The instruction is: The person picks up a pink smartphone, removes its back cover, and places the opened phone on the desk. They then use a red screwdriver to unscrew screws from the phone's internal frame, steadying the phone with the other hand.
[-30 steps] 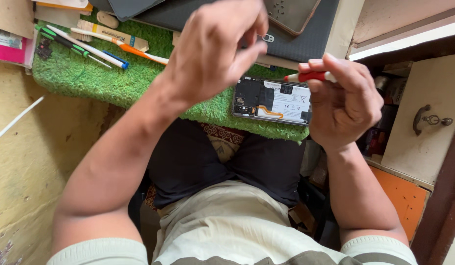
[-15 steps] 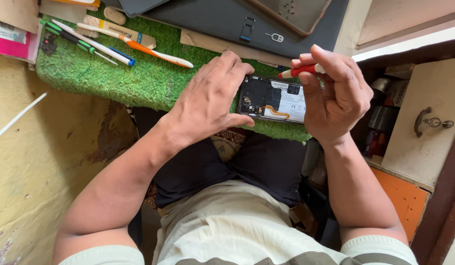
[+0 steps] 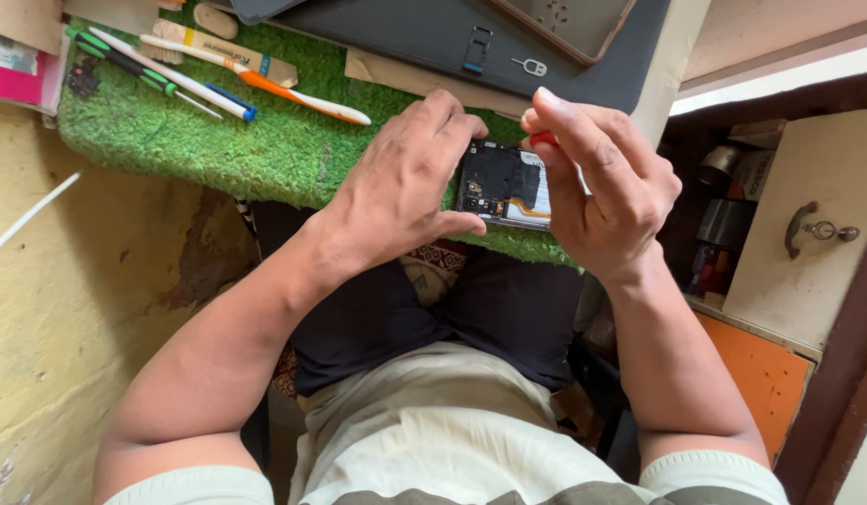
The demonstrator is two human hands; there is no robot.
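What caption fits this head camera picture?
Left hand steadies an opened black phone on green turf mat; right hand grips red-handled tool.

Pretty sure anyone would peg this as a small phone repair bench, the cramped home-shop kind. I work on a green turf mat point(image 3: 218, 150) laid over the bench, with precision screwdrivers point(image 3: 134, 70), a toothbrush point(image 3: 265, 79) and a wooden stick point(image 3: 237, 51) lined up along its far side. An opened phone point(image 3: 508, 182) with its board showing sits at the mat's near edge between my hands. Behind it there's a dark pad point(image 3: 405, 33) with a SIM tray point(image 3: 477, 49) and an ejector pin point(image 3: 531, 66) on it. Worn yellow wall point(image 3: 69, 299) to my left, and a cabinet door point(image 3: 807, 224) with a metal handle to my right.
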